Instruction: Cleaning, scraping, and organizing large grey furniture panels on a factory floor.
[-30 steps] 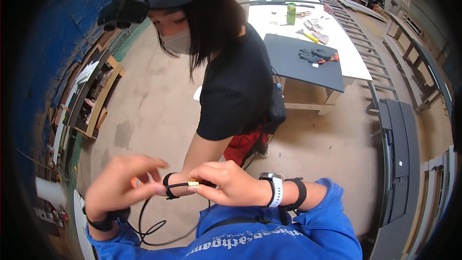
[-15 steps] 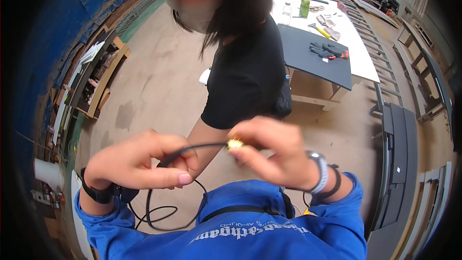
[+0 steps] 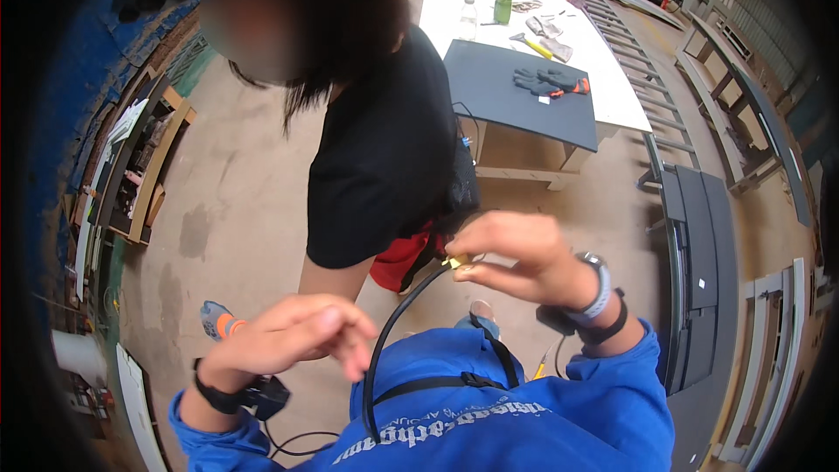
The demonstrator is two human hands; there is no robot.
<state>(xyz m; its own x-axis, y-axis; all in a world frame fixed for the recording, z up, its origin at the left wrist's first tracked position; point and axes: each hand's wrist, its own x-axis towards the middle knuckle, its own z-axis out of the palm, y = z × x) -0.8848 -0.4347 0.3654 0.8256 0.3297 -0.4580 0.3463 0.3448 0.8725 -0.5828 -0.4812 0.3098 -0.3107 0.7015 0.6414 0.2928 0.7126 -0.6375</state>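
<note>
My right hand (image 3: pixel 523 255) pinches the end of a black cable between thumb and fingertips. A small yellow piece (image 3: pixel 455 260) shows at that end; its exact kind is too small to make out. From there the black cable (image 3: pixel 381 343) curves down past my left hand and in front of my blue shirt. My left hand (image 3: pixel 293 338) is off the cable, just left of it, with fingers apart and nothing in them. Both wrists wear dark straps, and a pale band circles the right one.
A person (image 3: pixel 376 149) in a black shirt stands close in front of me, left of centre. Beyond stands a white table (image 3: pixel 612 96) carrying a dark panel (image 3: pixel 489 87), gloves (image 3: pixel 549 82) and bottles. Roller rails run along the right. A low shelf (image 3: pixel 149 166) stands left.
My left hand has let go of the cable and opened, dropping lower. My right hand keeps the cable end, now slightly further right. The person and background have shifted left in view.
</note>
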